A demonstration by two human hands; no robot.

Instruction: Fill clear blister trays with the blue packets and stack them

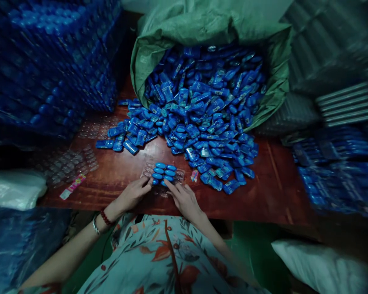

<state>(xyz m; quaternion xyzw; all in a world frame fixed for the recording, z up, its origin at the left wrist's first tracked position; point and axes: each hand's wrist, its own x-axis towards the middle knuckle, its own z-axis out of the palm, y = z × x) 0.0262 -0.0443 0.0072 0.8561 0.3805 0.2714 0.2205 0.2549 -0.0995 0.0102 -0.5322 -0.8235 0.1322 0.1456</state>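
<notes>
A clear plastic blister tray [179, 174] lies near the table's front edge, with several glossy blue oval pieces [164, 173] set in its middle cavities. My left hand [136, 192] is at the tray's lower left corner, its fingers curled and closed on the edge beside a blue piece. From the right, my right hand [184, 200] reaches over the tray with fingers stretched and apart, the index fingertip touching a lower blue piece. What lies under the fingertips is partly hidden. Beyond the tray spreads a heap of small blue wrapped packs [202, 122].
The heap spills from a green woven sack [282, 81] onto the reddish wooden table [272, 183]. Empty clear trays [69, 165] and a pink strip [72, 186] lie left. Tall stacks of blue-filled trays [49, 77] stand far left; blue packs [340, 179] and grey stacks [343, 104] stand right.
</notes>
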